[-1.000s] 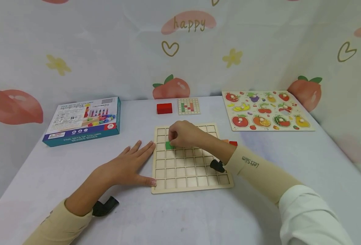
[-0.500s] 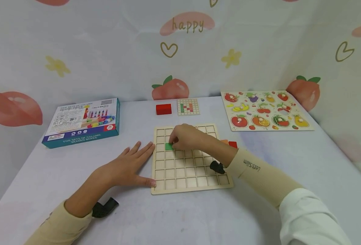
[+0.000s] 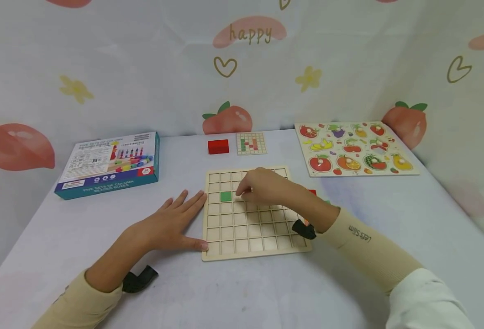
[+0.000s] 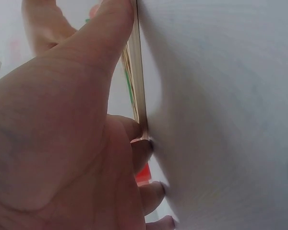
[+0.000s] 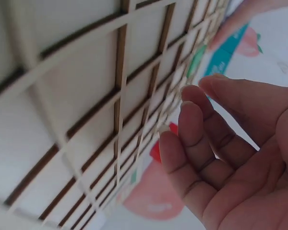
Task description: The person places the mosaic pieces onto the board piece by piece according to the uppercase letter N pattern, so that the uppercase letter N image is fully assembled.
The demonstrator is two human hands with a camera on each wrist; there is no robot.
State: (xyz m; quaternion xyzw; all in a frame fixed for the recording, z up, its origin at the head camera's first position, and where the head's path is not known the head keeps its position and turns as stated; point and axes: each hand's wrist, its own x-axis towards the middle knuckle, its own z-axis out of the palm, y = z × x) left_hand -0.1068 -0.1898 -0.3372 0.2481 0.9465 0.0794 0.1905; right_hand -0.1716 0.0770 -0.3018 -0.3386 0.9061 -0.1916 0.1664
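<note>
A wooden grid board [image 3: 234,253] lies on the table, with one green square tile [image 3: 226,196] in a cell at its upper left. My left hand [image 3: 170,226] is spread flat, thumb and fingertips at the board's left edge. Over the upper cells, just right of the green tile, is my right hand [image 3: 266,187]. Its fingers bend loosely with nothing between them, as the right wrist view shows of the fingers [image 5: 192,129]. In the left wrist view the left thumb [image 4: 110,28] lies against the board's side.
A red block [image 3: 218,146] and a small patterned card [image 3: 252,144] stand behind the board. Back left is a beaded-toy box [image 3: 110,162]; back right, a fruit puzzle [image 3: 357,151]. A red piece [image 3: 312,192] and other colored pieces show partly behind the right forearm.
My right hand has let go of the green tile and drawn back to the right, leaving the tile in its cell. The left hand has stayed at the board's edge.
</note>
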